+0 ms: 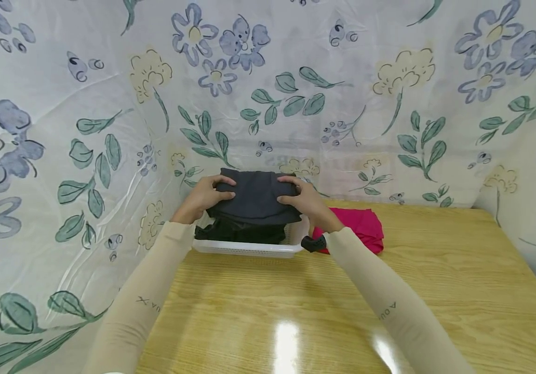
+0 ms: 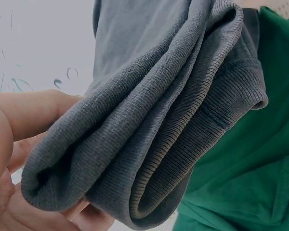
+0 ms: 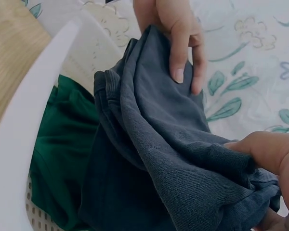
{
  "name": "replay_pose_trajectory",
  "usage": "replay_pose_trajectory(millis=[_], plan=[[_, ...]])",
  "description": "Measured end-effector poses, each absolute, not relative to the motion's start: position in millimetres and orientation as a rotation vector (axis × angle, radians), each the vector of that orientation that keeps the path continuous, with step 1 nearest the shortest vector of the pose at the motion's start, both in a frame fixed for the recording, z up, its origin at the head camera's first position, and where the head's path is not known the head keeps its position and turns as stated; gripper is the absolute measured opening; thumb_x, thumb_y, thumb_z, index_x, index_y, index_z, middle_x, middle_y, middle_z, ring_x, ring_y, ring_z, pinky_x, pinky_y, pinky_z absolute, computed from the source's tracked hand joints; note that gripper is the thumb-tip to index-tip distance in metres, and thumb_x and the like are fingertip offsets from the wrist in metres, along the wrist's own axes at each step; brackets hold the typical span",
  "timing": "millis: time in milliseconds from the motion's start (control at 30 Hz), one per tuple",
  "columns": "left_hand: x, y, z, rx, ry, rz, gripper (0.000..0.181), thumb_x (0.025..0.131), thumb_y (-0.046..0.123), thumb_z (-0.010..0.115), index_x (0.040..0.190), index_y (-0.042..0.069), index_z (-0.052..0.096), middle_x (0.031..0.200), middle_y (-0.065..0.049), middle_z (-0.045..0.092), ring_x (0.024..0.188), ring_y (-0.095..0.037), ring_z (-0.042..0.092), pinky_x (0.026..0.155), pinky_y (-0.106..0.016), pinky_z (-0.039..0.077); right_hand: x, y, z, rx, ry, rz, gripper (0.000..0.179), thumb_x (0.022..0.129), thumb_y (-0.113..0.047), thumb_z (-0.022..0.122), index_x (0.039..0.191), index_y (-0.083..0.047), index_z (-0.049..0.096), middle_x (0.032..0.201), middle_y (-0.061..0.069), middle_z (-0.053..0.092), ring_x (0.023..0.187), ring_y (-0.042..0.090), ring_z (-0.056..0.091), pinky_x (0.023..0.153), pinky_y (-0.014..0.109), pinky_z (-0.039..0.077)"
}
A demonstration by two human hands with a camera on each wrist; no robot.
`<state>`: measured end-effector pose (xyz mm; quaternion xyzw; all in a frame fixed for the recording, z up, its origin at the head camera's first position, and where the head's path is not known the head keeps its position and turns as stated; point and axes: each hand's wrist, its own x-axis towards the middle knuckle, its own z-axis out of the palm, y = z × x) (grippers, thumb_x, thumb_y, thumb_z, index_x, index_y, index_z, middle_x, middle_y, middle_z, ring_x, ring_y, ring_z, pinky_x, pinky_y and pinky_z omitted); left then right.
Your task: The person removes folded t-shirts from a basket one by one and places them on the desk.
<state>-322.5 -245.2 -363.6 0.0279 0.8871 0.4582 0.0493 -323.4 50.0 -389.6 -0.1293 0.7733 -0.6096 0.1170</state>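
Observation:
A folded dark grey garment [image 1: 256, 195] with ribbed edges is held over a white plastic basket [image 1: 244, 249]. My left hand [image 1: 204, 197] grips its left end, thumb on the near face and fingers round the far side. At the opposite end my right hand [image 1: 312, 202] pinches the folded layers. The left wrist view shows the stacked folds of the grey garment [image 2: 135, 110] close up. Beneath it lies dark green cloth [image 3: 65, 154] inside the basket, looking nearly black in the head view. Whether the grey garment touches the cloth below, I cannot tell.
A crumpled bright pink cloth [image 1: 357, 228] lies on the wooden table [image 1: 436, 259] just right of the basket. Flower-printed sheeting [image 1: 268, 104] rises behind the table and along its left side, close to the basket. A black band [image 1: 313, 243] is at my right wrist.

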Motion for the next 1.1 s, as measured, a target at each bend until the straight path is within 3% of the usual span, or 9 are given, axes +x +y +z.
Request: replay_pose_trajectory(millis=[667, 1100], plan=[[-317, -203, -340, 0.196, 2.743, 1.458, 0.034, 0.098, 0.017, 0.073, 0.132, 0.012, 0.066, 0.155, -0.013, 0.045, 0.126, -0.036, 0.053, 0.096, -0.049, 0.050, -319, 95, -373, -0.419, 2.172, -1.945, 0.054, 0.097, -0.013, 0.071, 0.146, -0.030, 0.057, 0.154, 0.014, 0.044, 0.129, 0.035, 0.055, 0.107, 0.051, 0.047], [-318, -168, -331, 0.304, 2.731, 1.509, 0.032, 0.098, 0.017, 0.074, 0.129, 0.013, 0.068, 0.152, -0.008, 0.049, 0.131, -0.032, 0.048, 0.095, -0.046, 0.052, -313, 134, -366, -0.406, 2.205, -1.981, 0.054, 0.098, -0.012, 0.071, 0.146, -0.031, 0.056, 0.151, 0.016, 0.046, 0.123, 0.038, 0.059, 0.099, 0.055, 0.052]])
